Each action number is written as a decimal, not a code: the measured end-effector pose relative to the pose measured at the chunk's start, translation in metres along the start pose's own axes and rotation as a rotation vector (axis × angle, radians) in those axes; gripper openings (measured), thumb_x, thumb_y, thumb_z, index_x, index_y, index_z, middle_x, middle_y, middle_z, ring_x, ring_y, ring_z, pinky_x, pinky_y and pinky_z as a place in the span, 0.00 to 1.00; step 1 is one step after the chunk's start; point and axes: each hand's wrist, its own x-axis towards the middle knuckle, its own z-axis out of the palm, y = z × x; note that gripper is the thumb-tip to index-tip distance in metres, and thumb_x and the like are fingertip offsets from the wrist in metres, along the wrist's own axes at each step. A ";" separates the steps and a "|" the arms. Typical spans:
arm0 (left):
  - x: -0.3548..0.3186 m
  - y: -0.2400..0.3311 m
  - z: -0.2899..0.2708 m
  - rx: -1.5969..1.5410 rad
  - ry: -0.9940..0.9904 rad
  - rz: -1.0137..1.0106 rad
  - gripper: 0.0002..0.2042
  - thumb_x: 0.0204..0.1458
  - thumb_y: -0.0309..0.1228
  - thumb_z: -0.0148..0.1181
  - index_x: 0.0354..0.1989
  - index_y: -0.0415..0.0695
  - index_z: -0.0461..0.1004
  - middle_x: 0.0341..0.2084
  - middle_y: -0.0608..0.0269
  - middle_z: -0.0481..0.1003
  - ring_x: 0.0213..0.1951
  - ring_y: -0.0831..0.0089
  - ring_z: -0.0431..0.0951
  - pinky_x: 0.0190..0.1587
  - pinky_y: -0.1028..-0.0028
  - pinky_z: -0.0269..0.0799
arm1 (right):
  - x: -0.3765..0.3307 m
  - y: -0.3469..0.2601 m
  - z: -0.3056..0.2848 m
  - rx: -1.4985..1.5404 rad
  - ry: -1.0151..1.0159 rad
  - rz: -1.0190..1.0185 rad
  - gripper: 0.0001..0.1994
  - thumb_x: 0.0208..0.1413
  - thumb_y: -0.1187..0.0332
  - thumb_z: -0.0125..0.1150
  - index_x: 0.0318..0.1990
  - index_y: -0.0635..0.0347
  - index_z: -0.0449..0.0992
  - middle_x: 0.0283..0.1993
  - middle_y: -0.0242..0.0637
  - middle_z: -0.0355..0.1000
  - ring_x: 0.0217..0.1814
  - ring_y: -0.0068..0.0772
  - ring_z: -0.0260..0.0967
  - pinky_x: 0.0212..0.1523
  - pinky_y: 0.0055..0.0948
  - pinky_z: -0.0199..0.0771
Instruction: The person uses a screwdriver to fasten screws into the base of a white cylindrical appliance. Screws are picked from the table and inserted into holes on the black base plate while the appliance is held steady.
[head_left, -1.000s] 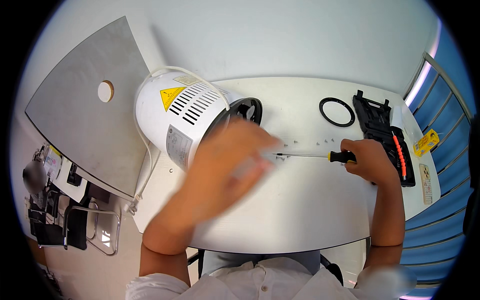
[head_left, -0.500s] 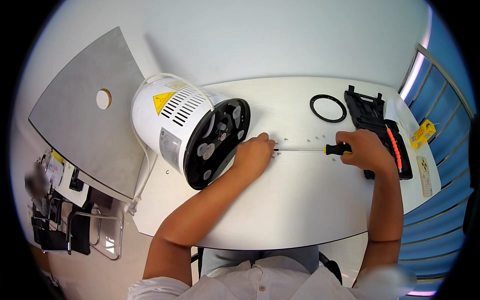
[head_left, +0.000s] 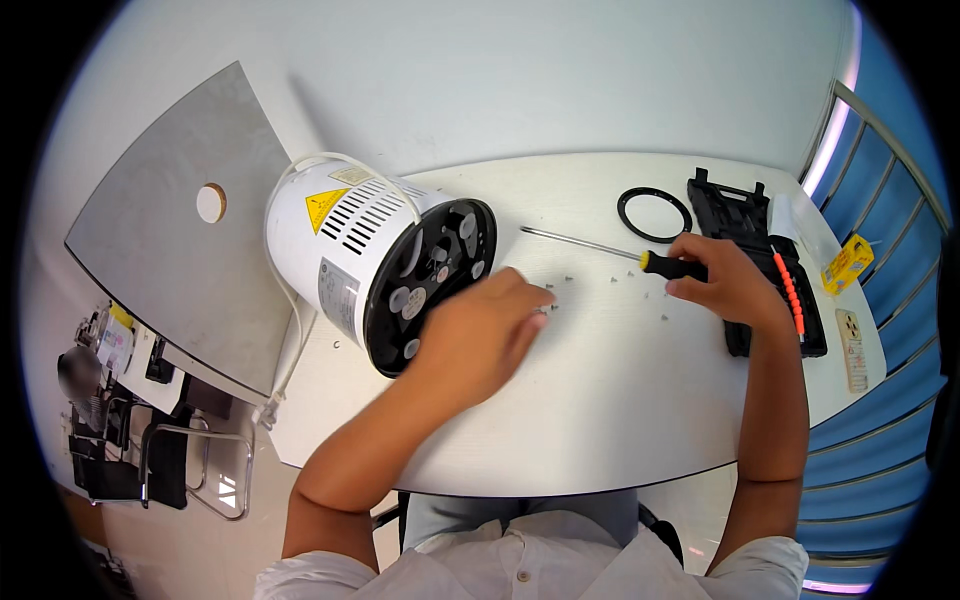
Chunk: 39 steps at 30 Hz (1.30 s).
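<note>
A screwdriver [head_left: 672,267] with a black and yellow handle is gripped in my right hand [head_left: 735,280]; its long shaft points left, tip above the white table. My left hand [head_left: 480,335], a little blurred, hovers beside several small screws [head_left: 553,307], thumb and fingers apart, and I see nothing in it. More screws [head_left: 615,280] lie scattered between my hands. Left of them a white cylindrical appliance [head_left: 320,235] lies on its side, its black underside [head_left: 440,280] with grey round feet facing right, partly hidden by my left hand.
A black ring [head_left: 628,222] lies at the back, next to an open black tool case [head_left: 720,215] holding an orange flexible shaft [head_left: 789,292]. Further right are a yellow carton [head_left: 848,264] and a pale remote-like strip [head_left: 852,350]. The appliance's white cord [head_left: 293,345] hangs at left.
The screwdriver has lifted and swung, so its tip has left my left fingers and points farther back. My left hand has drawn nearer to me and its fingers have parted.
</note>
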 end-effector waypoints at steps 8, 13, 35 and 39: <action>0.015 -0.056 -0.117 0.275 0.433 -0.248 0.08 0.59 0.29 0.55 0.37 0.40 0.79 0.34 0.60 0.77 0.36 0.66 0.76 0.40 0.70 0.71 | 0.007 -0.021 0.056 0.293 -0.071 -0.203 0.11 0.50 0.72 0.60 0.42 0.64 0.74 0.28 0.32 0.71 0.28 0.22 0.63 0.30 0.26 0.62; 0.017 -0.100 -0.110 0.307 0.370 -0.222 0.08 0.56 0.29 0.58 0.39 0.40 0.80 0.41 0.57 0.77 0.46 0.58 0.76 0.51 0.65 0.70 | 0.012 -0.021 0.070 0.329 0.022 -0.124 0.10 0.49 0.72 0.59 0.40 0.63 0.74 0.25 0.30 0.68 0.26 0.21 0.60 0.29 0.26 0.60; 0.022 -0.114 -0.098 0.098 0.324 -0.072 0.12 0.47 0.21 0.50 0.38 0.36 0.78 0.42 0.52 0.77 0.46 0.57 0.77 0.50 0.69 0.70 | 0.020 -0.020 0.091 0.330 0.098 -0.103 0.09 0.49 0.72 0.57 0.38 0.62 0.74 0.22 0.35 0.66 0.22 0.27 0.61 0.27 0.30 0.61; 0.024 -0.115 -0.098 0.089 0.301 -0.051 0.11 0.47 0.22 0.50 0.37 0.36 0.77 0.42 0.52 0.78 0.45 0.55 0.76 0.52 0.68 0.69 | 0.015 -0.024 0.089 0.315 0.204 -0.129 0.09 0.48 0.72 0.61 0.38 0.63 0.74 0.26 0.37 0.68 0.25 0.30 0.64 0.28 0.31 0.64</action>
